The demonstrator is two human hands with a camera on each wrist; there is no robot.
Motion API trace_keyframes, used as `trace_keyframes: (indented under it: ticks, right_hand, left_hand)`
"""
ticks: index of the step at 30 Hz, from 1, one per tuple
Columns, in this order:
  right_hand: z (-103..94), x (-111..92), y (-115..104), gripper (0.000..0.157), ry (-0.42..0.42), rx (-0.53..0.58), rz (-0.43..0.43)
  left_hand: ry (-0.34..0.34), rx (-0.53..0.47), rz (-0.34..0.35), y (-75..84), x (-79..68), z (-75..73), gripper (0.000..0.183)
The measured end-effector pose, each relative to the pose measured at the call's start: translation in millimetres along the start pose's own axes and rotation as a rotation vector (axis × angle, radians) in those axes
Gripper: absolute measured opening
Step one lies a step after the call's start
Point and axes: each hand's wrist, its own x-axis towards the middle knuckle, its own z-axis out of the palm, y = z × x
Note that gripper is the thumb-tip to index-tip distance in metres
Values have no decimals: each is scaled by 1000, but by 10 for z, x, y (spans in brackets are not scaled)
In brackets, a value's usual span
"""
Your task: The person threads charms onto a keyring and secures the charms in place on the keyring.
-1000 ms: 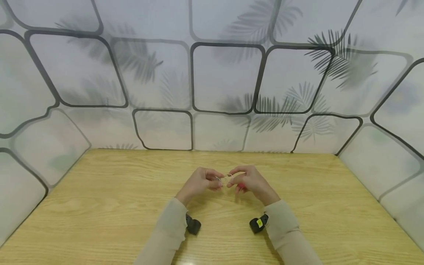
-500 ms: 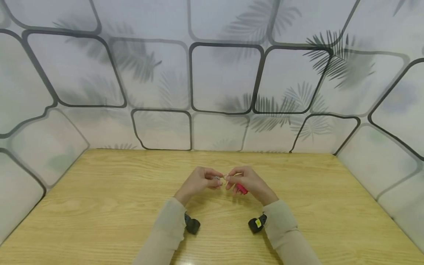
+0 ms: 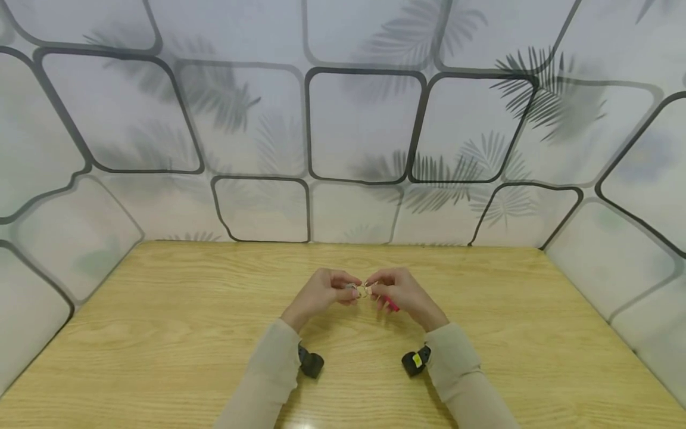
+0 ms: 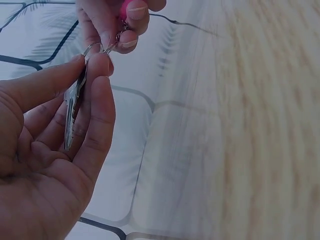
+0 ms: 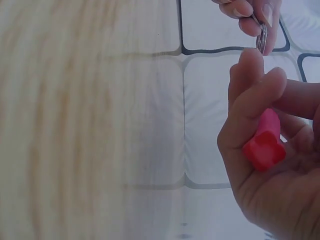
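On my head feed the left hand (image 3: pixel 321 294) and right hand (image 3: pixel 405 293) meet above the table (image 3: pixel 177 322), nearer its far edge than the bottom of the view, about midway between the side edges; my left wrist feed shows the left thumb and a finger pinching a flat silver key (image 4: pixel 74 110) near its top, the notched metal blade hanging down before the palm; a thin, shiny split ring (image 5: pixel 261 38) of coiled wire bridges the fingertips of both hands; the right fingers curl round a smooth pink charm (image 5: pixel 266 140), tube-shaped, its end flaring into a scalloped flower, and a short linked chain (image 4: pixel 119 35) runs from it towards the ring; whether the right fingertips pinch the ring or only touch it, I cannot tell.

Beige sleeves (image 3: pixel 268 366) cover both forearms; a black camera block sits at each wrist, the right one bearing a yellow mark; the tabletop is yellowish wood grain with a slight sheen; along its far, left and right edges stand pale walls (image 3: pixel 262 208), printed with dark rounded outlines and feathery grey palm leaves, meeting near its far corners.
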Motion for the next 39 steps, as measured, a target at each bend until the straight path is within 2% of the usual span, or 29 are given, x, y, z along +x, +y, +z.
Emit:
trace_keyframes:
  ticks: [4, 12, 23, 31, 34, 39]
  right_hand:
    - [14, 4, 2, 21, -17, -28, -24]
    - [42, 10, -7, 18, 0, -54, 18]
    - [-18, -8, -20, 17, 31, -106, 7]
    - [-48, -13, -10, 17, 5, -109, 10]
    - [-59, -20, -5, 17, -10, -87, 3]
    - [-55, -16, 10, 16, 14, 43, 18]
  left_hand:
    - [-4, -3, 11, 2, 6, 10, 24]
    - [-14, -10, 19, 2, 12, 30, 22]
    - [-8, -20, -10, 24, 8, 40, 21]
    - [-27, -23, 2, 3, 1, 29, 21]
    - [-33, -21, 8, -11, -3, 17, 20]
    - [-27, -13, 8, -32, 5, 11, 21]
